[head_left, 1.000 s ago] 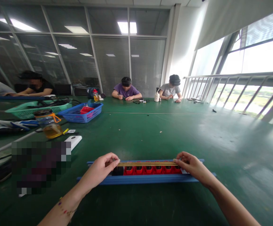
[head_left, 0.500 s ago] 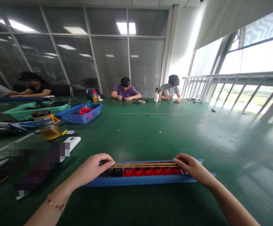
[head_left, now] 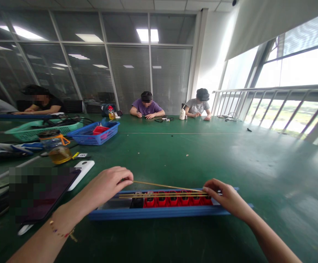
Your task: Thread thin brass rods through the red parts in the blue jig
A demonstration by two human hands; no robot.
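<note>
- Left hand (head_left: 106,184): the grip is pressed together, thumb and forefinger pinching the near end of one thin yellow rod (head_left: 164,186) and holding that end raised clear of the tray.
- Right hand (head_left: 224,197): the fingertips are closed on the opposite ends of the rods at the tray's right end; whether they pinch or only press cannot be told.
- Remaining rods (head_left: 161,195): a small bundle lies lengthwise along the top of the tray, across the red parts.
- Step in hand, as a judgement: one rod is being parted from the bundle. The next move appears to call for a steady right-hand hold, so that the bundle stays aligned as the single rod comes away.
- Blue tray (head_left: 170,212): a long, narrow channel on the green counter (head_left: 192,157), just in front of the person. It holds a row of red parts (head_left: 178,200) and one black part (head_left: 137,202); its left end shows no parts.
- Blue basket (head_left: 91,136): well apart at far left, containing a red box (head_left: 100,129).
- Green basket (head_left: 42,128): beside it, holding dark cables.
- Jar (head_left: 55,148): amber liquid inside, near a white device (head_left: 82,168).
- Other persons sit at the counter's far side.
</note>
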